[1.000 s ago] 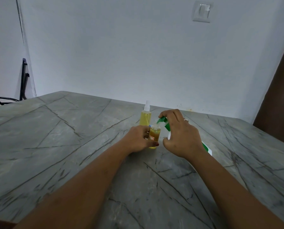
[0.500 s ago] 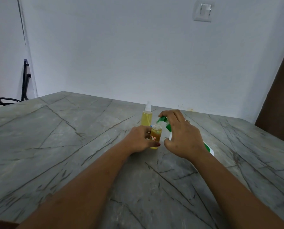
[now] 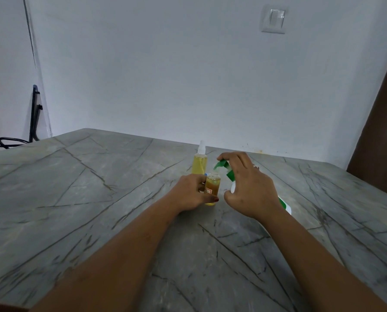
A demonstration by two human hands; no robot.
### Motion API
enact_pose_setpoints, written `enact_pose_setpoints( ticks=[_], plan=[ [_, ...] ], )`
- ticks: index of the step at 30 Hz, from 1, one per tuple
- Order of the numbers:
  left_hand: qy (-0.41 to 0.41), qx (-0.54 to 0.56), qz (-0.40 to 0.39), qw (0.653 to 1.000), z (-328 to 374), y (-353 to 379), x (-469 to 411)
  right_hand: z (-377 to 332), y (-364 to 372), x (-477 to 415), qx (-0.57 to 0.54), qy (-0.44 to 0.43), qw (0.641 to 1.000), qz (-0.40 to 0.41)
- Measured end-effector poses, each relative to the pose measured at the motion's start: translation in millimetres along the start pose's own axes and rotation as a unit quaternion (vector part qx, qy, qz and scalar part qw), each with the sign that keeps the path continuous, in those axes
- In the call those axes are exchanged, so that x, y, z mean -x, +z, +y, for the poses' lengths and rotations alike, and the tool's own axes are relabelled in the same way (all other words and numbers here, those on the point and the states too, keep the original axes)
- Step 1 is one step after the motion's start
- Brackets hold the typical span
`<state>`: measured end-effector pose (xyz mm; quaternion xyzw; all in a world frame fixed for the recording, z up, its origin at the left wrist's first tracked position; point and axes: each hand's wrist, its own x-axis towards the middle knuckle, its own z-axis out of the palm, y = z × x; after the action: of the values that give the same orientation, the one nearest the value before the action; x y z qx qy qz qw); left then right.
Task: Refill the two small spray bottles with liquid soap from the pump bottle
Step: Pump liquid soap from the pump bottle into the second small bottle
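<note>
On the grey marbled bench (image 3: 98, 188): left hand (image 3: 189, 191), fingers curled round open small bottle (image 3: 212, 188), upright. Just behind, capped spray bottle (image 3: 200, 162). Right hand (image 3: 248, 188), fingers closed over green pump head (image 3: 224, 166) of tilted pump bottle (image 3: 285, 204).

The left hand (image 3: 191, 192) grips an uncapped small spray bottle (image 3: 212, 188) of amber liquid, upright on the grey marble-pattern table (image 3: 98, 199). The right hand (image 3: 248, 188) holds a tilted white pump bottle (image 3: 285, 206); its green pump head (image 3: 222, 165) sits directly above the uncapped bottle's mouth. A capped yellow spray bottle (image 3: 200, 162) stands just behind the uncapped bottle.
</note>
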<state>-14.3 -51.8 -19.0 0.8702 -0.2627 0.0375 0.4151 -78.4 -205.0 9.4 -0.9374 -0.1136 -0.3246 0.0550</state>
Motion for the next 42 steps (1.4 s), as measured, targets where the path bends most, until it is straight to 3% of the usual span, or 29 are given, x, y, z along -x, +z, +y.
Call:
enact_pose_setpoints(
  ticks=[42],
  plan=[
    [0.023, -0.007, 0.011, 1.0, -2.2, 2.1, -0.1, -0.3, -1.0, 0.1, -0.016, -0.005, 1.0, 0.001]
  ],
)
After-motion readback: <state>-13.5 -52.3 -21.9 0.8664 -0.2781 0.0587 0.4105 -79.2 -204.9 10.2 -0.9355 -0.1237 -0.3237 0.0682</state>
